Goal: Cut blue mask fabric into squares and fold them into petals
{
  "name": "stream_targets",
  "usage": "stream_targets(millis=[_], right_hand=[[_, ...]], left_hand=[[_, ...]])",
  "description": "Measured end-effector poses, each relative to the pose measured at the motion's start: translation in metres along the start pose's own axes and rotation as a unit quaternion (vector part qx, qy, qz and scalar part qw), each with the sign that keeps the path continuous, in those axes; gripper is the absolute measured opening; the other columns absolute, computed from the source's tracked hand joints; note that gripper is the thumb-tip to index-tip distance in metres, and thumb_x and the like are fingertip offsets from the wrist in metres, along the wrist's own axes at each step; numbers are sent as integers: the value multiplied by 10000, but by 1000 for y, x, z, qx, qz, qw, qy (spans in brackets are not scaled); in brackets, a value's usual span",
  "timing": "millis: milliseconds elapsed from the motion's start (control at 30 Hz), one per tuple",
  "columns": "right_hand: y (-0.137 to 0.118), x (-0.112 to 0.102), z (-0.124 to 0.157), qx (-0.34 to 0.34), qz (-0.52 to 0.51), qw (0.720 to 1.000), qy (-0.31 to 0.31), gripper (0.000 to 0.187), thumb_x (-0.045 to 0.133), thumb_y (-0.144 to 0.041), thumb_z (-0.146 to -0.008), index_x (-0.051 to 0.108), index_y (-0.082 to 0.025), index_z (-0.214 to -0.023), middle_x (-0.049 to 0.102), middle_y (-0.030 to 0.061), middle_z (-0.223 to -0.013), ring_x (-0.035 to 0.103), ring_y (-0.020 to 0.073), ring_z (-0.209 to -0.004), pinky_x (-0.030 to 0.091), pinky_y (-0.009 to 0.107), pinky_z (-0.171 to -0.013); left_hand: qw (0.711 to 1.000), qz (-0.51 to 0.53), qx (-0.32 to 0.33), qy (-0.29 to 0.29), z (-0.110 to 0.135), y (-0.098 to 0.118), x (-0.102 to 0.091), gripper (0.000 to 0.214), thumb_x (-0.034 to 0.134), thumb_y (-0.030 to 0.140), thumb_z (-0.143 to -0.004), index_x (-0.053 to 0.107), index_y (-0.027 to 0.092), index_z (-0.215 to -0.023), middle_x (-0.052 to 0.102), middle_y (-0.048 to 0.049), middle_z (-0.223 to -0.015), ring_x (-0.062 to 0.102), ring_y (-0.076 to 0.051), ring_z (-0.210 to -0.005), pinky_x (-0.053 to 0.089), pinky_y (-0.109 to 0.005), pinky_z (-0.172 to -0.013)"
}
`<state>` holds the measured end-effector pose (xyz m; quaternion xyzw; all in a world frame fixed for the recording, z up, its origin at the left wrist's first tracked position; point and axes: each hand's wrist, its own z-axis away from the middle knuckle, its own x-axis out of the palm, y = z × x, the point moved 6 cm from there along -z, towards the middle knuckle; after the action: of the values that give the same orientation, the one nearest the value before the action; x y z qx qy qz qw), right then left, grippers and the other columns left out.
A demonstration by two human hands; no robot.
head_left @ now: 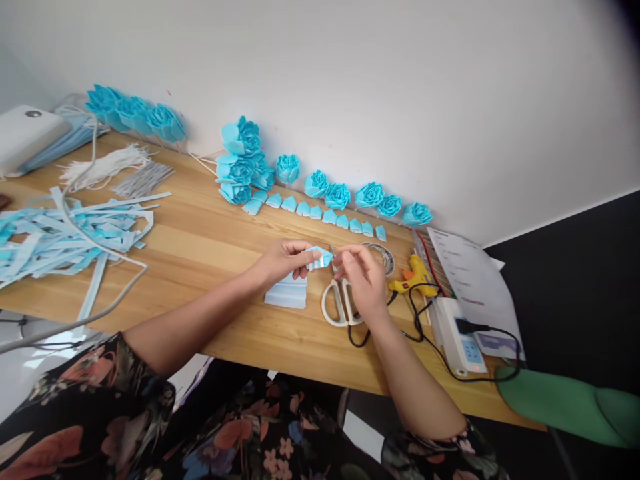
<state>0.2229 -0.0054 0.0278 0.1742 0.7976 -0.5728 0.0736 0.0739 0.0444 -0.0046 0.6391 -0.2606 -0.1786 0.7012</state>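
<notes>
My left hand (pixel 284 259) pinches a small folded light-blue piece (pixel 320 257) above the wooden table (pixel 200 240). My right hand (pixel 361 275) meets it from the right, fingers curled and pinching the piece's pointed end. Under my left hand lies a small stack of light-blue cut pieces (pixel 287 292). White-handled scissors (pixel 338 303) lie partly under my right hand. A row of folded blue petals (pixel 315 212) lies beyond my hands, with several finished blue fabric roses (pixel 338 195) along the wall.
A yellow glue gun (pixel 413 276) lies to the right, its black cord running to a white power strip (pixel 460 337). A tape roll (pixel 383 256), printed papers (pixel 473 280), a heap of blue strips (pixel 65 233), white elastic bands (pixel 103 167) and a white device (pixel 27 133) are also on the table.
</notes>
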Motion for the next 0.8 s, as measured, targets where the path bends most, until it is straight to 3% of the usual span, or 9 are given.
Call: stream_targets(millis=[133,233,367,600,800], right_hand=[[11,18,1,78,-91,987,-107,282,555,-450,-890,600,-190,-795,607,-2,-703,561,124,-546,499,228,-462],[14,26,5,120,-102,977,-144,272,614,-448,-846,580,-189,-772,595,-3,-713,541,122,-571,491,227,-485],[15,23,5,127,-73,982,-117,237,617,-397,-831,550,-194,-730,556,-18,-671,509,112,-550,459,229,-503],[2,13,1,53,74,992,-83,158,595,-261,-795,527,-193,-669,535,-27,-626,471,103,-535,368,225,-505],[-1,16,2,59,55,990,-113,163,522,-311,-853,569,-191,-752,560,-13,-675,498,114,-564,375,233,-531]], left_hand=[[1000,-9,9,18,0,-1,-2,355,646,471,-778,632,122,-717,530,20,-533,443,-66,-477,346,-189,-458],[999,-16,23,17,2,2,-1,349,640,464,-784,635,125,-701,521,21,-553,441,-68,-497,346,-195,-470],[999,-3,28,19,1,2,0,352,660,466,-767,629,127,-676,519,18,-576,451,-75,-525,355,-205,-489],[999,0,10,33,0,2,0,326,713,448,-713,637,134,-756,557,25,-617,435,-65,-517,360,-207,-504],[999,-15,28,38,0,9,0,324,728,437,-694,620,134,-727,528,40,-569,419,-66,-519,338,-205,-504]])
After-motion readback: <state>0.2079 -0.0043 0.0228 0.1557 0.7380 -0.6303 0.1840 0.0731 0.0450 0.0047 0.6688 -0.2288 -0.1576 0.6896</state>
